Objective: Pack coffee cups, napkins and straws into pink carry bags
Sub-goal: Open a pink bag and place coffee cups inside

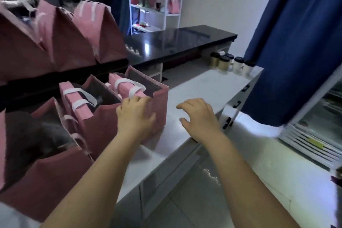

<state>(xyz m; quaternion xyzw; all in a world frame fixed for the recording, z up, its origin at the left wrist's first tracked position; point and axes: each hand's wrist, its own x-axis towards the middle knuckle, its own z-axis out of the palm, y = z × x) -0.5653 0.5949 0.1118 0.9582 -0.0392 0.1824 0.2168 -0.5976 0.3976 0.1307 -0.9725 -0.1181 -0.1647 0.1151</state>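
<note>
Several pink carry bags (148, 109) stand open along the tabletop (199, 87), left hand (136, 116) flat against the nearest, right hand (199, 116) spread and empty, while lidded coffee cups (231, 64) wait unpacked, well apart.

Near counter (199, 87): I see it run from my forearms away to the far right.
Open bags (129, 116): they stand in a row along the counter's left side, the farthest one touching my left hand (136, 116).
Right hand (199, 116): I have it over bare counter, just right of that bag, apart from it.
Shelf bags (77, 39): they sit on the raised ledge behind and above the open bags.
Cups (231, 64): clustered at the counter's far end.
Curtain (296, 42): hangs right of the cups.
Shelving unit (155, 0): behind the far worktop (177, 42).
</note>
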